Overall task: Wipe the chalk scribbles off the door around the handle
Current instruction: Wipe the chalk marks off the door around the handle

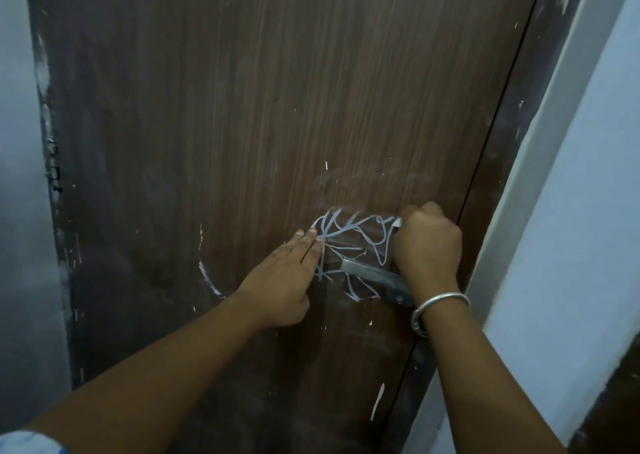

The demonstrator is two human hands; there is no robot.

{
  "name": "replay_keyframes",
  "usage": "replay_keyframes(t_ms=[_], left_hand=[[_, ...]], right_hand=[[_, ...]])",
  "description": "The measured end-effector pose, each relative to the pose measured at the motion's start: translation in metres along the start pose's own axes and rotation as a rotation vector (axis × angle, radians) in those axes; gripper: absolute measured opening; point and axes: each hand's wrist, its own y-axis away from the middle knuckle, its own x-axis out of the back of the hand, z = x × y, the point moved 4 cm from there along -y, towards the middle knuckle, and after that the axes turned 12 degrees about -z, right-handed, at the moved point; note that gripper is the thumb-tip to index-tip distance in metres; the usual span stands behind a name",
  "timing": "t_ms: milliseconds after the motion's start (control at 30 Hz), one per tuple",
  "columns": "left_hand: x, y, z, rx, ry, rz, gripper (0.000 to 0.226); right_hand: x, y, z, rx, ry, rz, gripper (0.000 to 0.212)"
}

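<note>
Site: looked like indoor doorway, prob. home | evid: wood-grain door (242,107) w/ metal lever handle (370,271) stood btw pale painted walls (588,211) | frame (550,38) was paint-smeared.

One door (242,107). One handle (370,272) on it, near its right edge. One tangle of chalk scribbles (349,232) round the handle, one faint smear (370,176) above it, one curved stroke (207,277) apart to the left, and one long streak (377,401) low by the right edge. The small flecks across the door are too many and too fine to count. Two hands: the left hand (284,280) and the right hand (427,245). One white bit (398,224) in the right hand. One bangle (440,303) on the right wrist.
</note>
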Motion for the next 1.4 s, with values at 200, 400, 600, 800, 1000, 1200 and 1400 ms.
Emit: replay_keyframes(t_ms=[200, 400, 600, 800, 1000, 1200, 1400], left_hand=[[0.0, 0.002, 0.0, 0.012, 0.028, -0.008, 0.091], [0.002, 0.003, -0.004, 0.016, 0.019, -0.022, 0.09], [0.005, 0.004, -0.01, 0.019, 0.041, 0.006, 0.09], [0.002, 0.007, -0.02, 0.025, 0.043, 0.011, 0.093], [0.0, 0.012, -0.027, 0.04, 0.049, 0.03, 0.093], [0.001, 0.014, -0.034, 0.046, 0.057, 0.029, 0.091], [-0.003, 0.015, -0.038, 0.043, 0.055, 0.007, 0.091]], right_hand=[[-0.009, -0.004, -0.01, 0.154, 0.013, 0.01, 0.016], [-0.019, 0.003, -0.028, 0.14, -0.07, 0.075, 0.017], [-0.022, -0.004, -0.025, 0.063, -0.169, 0.108, 0.016], [-0.042, -0.002, -0.057, 0.213, -0.071, -0.025, 0.009], [-0.037, -0.004, -0.06, 0.084, -0.207, 0.108, 0.012], [-0.039, -0.015, -0.068, 0.178, -0.14, 0.056, 0.014], [-0.039, -0.019, -0.081, 0.165, -0.137, 0.035, 0.01]])
